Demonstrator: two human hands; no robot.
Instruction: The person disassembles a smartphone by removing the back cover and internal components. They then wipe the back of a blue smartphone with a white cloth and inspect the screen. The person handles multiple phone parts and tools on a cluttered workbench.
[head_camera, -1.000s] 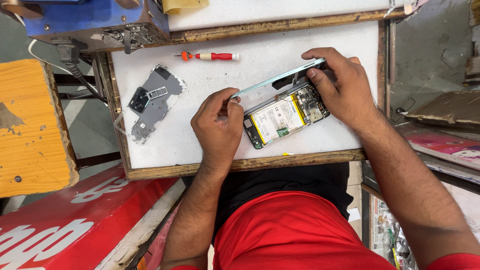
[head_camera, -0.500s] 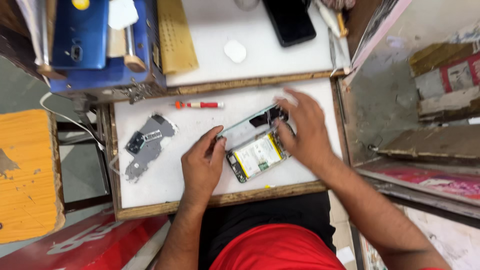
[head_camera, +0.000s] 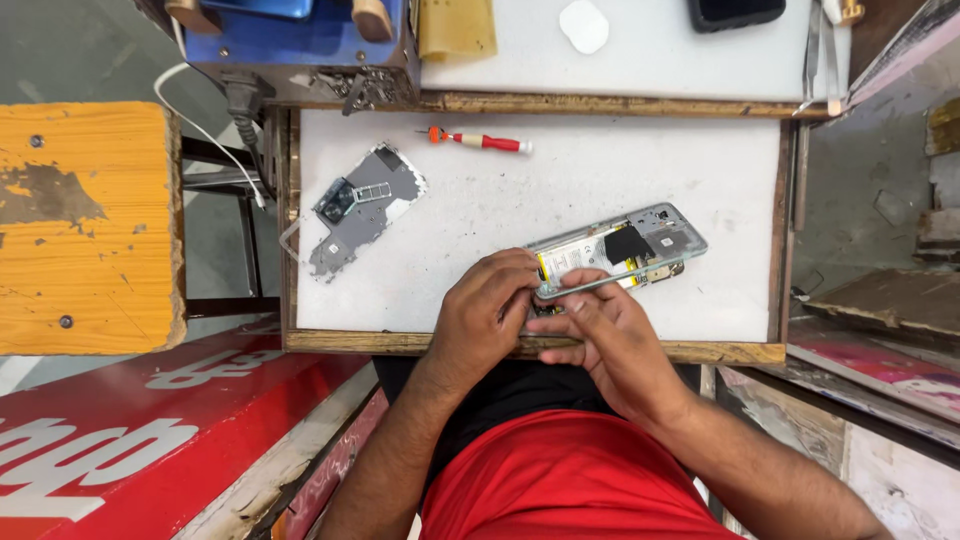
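Phone (head_camera: 618, 255): one, opened, laid on the counter (head_camera: 620, 170) near its front edge, insides upward so they could be reached.
Left hand (head_camera: 485, 320): fingers curled and pressed on the phone's near end, steadying it.
Right hand (head_camera: 610, 345): fingers closed on the phone's lower edge.
Back cover (head_camera: 358, 208): one, set apart at left.
Screwdriver (head_camera: 480, 141): one, red-handled, untouched.

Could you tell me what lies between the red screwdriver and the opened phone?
Nothing: in the head view, only bare white worktop separates the red screwdriver from the opened phone.
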